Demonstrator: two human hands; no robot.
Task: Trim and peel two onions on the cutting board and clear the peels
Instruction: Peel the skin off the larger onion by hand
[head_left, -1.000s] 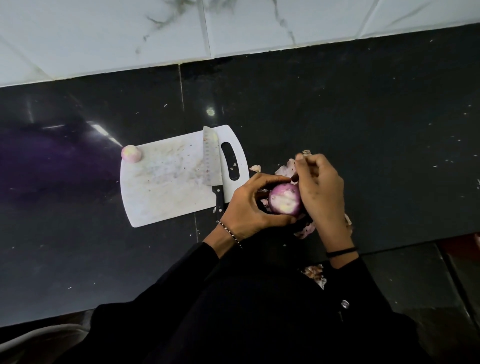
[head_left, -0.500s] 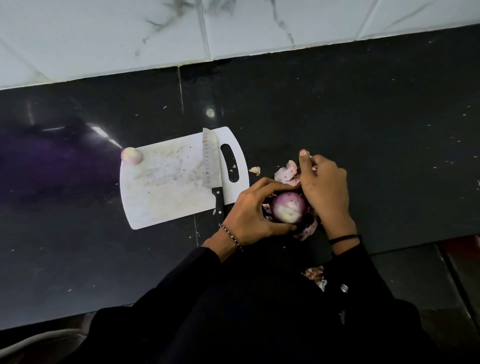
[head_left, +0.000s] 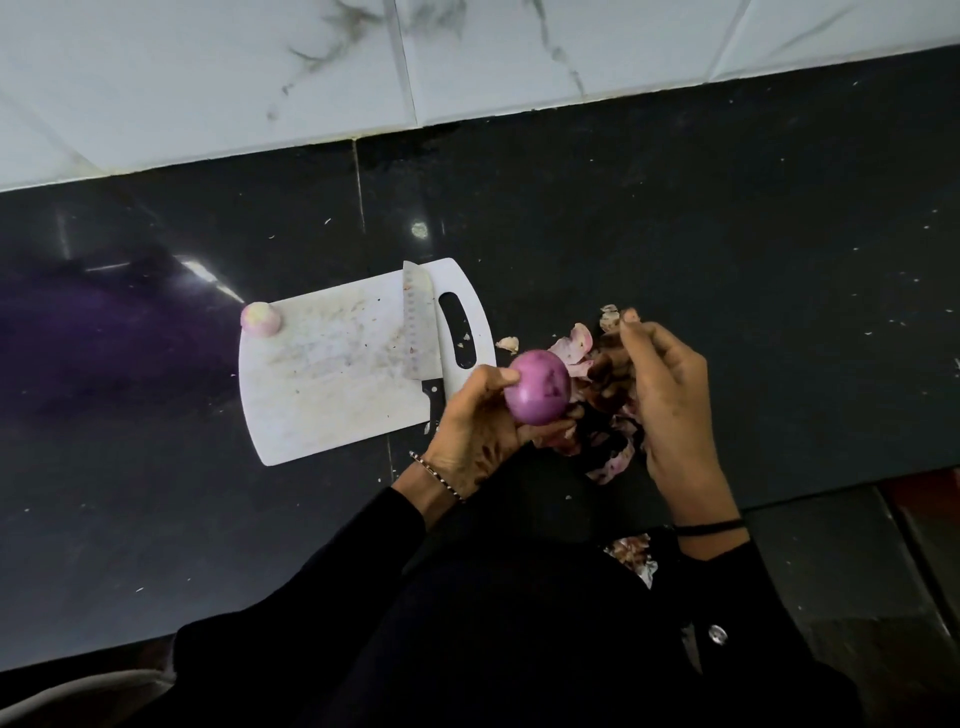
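Our left hand (head_left: 480, 421) grips the smooth purple peeled onion (head_left: 538, 387) just right of the white plastic cutting board (head_left: 332, 384). Our right hand (head_left: 662, 395) pinches a papery peel scrap (head_left: 609, 317) above the pink peel pile (head_left: 613, 457). A pale second onion (head_left: 260, 319) sits at the board's far-left corner.

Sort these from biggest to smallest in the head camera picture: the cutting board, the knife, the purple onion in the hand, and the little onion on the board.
1. cutting board
2. knife
3. purple onion, though it is held nearer the camera
4. little onion
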